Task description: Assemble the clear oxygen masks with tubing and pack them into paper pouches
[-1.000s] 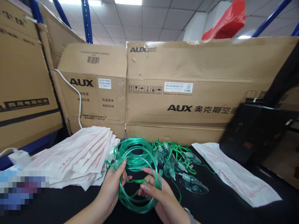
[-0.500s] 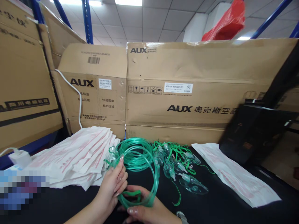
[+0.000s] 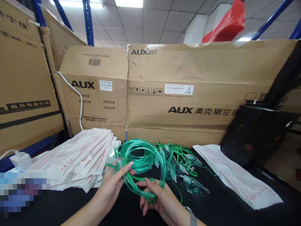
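A coil of green oxygen tubing (image 3: 141, 157) with a clear mask at its left end is held up over the black table (image 3: 211, 210). My left hand (image 3: 113, 185) grips the coil's left side, fingers curled round the tubes. Lower down, my right hand (image 3: 157, 201) pinches the coil's bottom and a green strap between thumb and fingers. Just behind and to the right lies a heap of clear masks with green tubing (image 3: 181, 166).
A fanned stack of white paper pouches (image 3: 75, 160) lies to the left, a single pouch (image 3: 237, 179) to the right. Large AUX cardboard boxes (image 3: 188, 94) wall off the back. A black device (image 3: 256, 131) stands at right, a white charger (image 3: 20, 160) at far left.
My right hand has risen from beneath the coil and now pinches its lower loops. My left hand shifted its grip slightly along the coil's left side.
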Tool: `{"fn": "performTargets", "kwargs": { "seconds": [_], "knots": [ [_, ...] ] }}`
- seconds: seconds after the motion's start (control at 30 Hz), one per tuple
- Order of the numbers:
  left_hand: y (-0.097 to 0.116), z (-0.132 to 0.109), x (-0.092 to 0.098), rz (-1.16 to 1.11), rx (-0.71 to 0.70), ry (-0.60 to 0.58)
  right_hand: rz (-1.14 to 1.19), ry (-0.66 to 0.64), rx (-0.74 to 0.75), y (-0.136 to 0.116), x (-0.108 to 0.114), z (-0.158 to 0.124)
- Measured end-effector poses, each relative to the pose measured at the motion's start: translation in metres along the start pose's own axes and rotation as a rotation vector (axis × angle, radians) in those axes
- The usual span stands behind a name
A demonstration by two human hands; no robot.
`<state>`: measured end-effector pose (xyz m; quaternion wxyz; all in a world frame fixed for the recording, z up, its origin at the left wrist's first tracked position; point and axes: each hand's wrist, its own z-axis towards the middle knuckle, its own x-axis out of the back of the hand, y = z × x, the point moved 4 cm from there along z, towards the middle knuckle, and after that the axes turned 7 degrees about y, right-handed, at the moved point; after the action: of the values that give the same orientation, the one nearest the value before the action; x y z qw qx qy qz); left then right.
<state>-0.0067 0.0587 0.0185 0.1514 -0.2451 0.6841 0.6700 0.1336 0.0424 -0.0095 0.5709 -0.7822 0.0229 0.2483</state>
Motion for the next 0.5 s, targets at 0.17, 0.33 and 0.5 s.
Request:
{"fn": "performTargets", "kwargs": {
  "seconds": [0.17,0.33,0.5],
  "knots": [
    [-0.006,0.001,-0.001,-0.032,0.043,-0.030,-0.064,-0.061,0.044,-0.009,0.003,-0.003],
    [-0.014,0.002,-0.003,-0.063,0.102,-0.072,0.008,-0.331,-0.005,-0.018,-0.010,-0.012],
    [-0.007,0.002,-0.002,0.017,0.073,-0.082,0.054,-0.334,-0.005,-0.021,-0.011,-0.013]
  ]
}}
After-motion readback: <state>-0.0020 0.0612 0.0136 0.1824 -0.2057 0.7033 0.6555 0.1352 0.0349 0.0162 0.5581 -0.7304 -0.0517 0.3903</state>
